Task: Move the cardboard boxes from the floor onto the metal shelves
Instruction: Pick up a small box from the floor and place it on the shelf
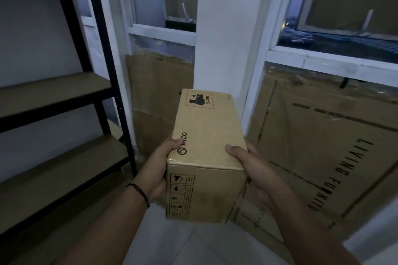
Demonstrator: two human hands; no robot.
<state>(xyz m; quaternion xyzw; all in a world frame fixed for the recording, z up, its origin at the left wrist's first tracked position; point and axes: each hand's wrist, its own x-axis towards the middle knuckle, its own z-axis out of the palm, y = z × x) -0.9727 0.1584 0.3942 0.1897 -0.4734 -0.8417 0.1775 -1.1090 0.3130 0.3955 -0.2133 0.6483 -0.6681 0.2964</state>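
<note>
One cardboard box (207, 153), long and brown, held up in the air in the middle of the view, off the floor (193, 245). Marked with "Pico" and a small warning sticker on top, and a row of little pictures on the near end.

Two hands. Left hand (160, 170) curled round the left side of the box, thumb on the top edge, a thin black band (139, 192) on the wrist. Right hand (252, 168) curled round the right side, thumb lying flat on top near the corner. Both gripping the same box, one on each side.

One black metal shelf rack (103, 54) on the left, well apart from the box. Three brown shelf boards in view, one above the other, nothing on the parts in view. Front edges of the boards pointing toward the box, with open room between.

Two flat cardboard sheets: one (159, 101) leaning under the left window, a bigger one (336, 153) leaning under the right window, just behind the right hand. One white pillar (224, 28) straight behind the box, between two windows. Pale floor below the arms.
</note>
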